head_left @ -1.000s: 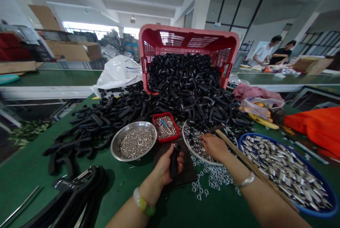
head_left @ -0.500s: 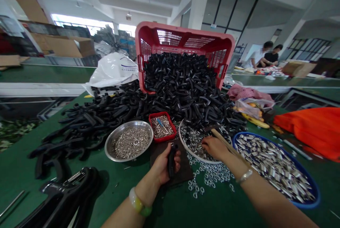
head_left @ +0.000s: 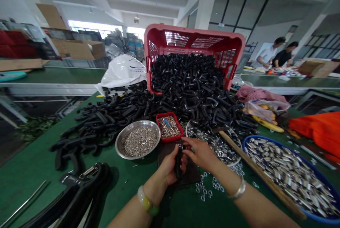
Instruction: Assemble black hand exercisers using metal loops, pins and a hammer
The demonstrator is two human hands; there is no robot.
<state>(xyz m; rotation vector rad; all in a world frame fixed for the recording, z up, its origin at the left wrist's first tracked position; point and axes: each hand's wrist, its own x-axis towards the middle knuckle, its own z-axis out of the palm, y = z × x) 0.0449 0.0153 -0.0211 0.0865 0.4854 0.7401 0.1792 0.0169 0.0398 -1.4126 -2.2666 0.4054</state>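
My left hand (head_left: pixel 170 166) is wrapped round a black curved plastic part (head_left: pixel 179 166), which stands roughly upright above a dark pad (head_left: pixel 192 176). Fingers of my right hand (head_left: pixel 198 152) are pinched at the top end of that part; whatever small piece they hold there is too small to name. Just behind are a red tray (head_left: pixel 170 138) of small metal pins with a blue-handled tool, and a steel bowl (head_left: pixel 119 143) of small metal pieces. A white bowl (head_left: pixel 236 164) of small hardware lies right of my right hand, with a wooden-handled hammer (head_left: pixel 255 167) across it.
A red crate (head_left: pixel 195 31) spills a large pile of black parts (head_left: pixel 186 90). On the right are a blue basin (head_left: pixel 329 217) of metal sleeves and an orange cloth (head_left: pixel 318 127). Assembled black tools (head_left: pixel 79 189) lie front left. Two people stand at a far table.
My right hand has left the white bowl and come to the top of the black part in my left hand. The view has shifted slightly left.
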